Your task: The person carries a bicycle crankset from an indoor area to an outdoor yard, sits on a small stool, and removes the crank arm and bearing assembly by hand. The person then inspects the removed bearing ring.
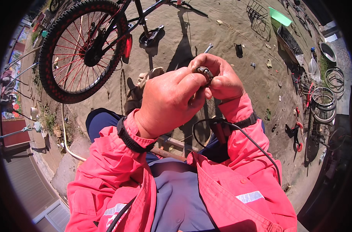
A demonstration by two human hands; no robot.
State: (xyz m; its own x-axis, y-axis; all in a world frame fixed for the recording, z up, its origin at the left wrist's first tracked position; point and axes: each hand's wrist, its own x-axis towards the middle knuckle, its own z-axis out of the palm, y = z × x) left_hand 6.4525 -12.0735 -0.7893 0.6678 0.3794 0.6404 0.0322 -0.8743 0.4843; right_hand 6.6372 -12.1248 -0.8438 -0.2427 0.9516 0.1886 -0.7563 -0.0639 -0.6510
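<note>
My left hand (170, 98) and my right hand (221, 77) meet in front of my chest, both with fingers closed. Between their fingertips they pinch a small, dark, greasy ball bearing (204, 72), whose ring shows rounded shiny bumps. Fingers cover much of it. Just beyond the right knuckles, the silvery end of a metal tool (209, 48) sticks out; whether it lies on the ground or touches the hand I cannot tell. Black bands circle both wrists over my red sleeves.
A bicycle wheel (83, 50) with red spokes stands far left, its frame's saddle (152, 36) low by the ground. At right are a green basin (279, 16), loose tyres (323, 104) and red-handled tools (299, 135). A black cable (257, 146) hangs across my right arm.
</note>
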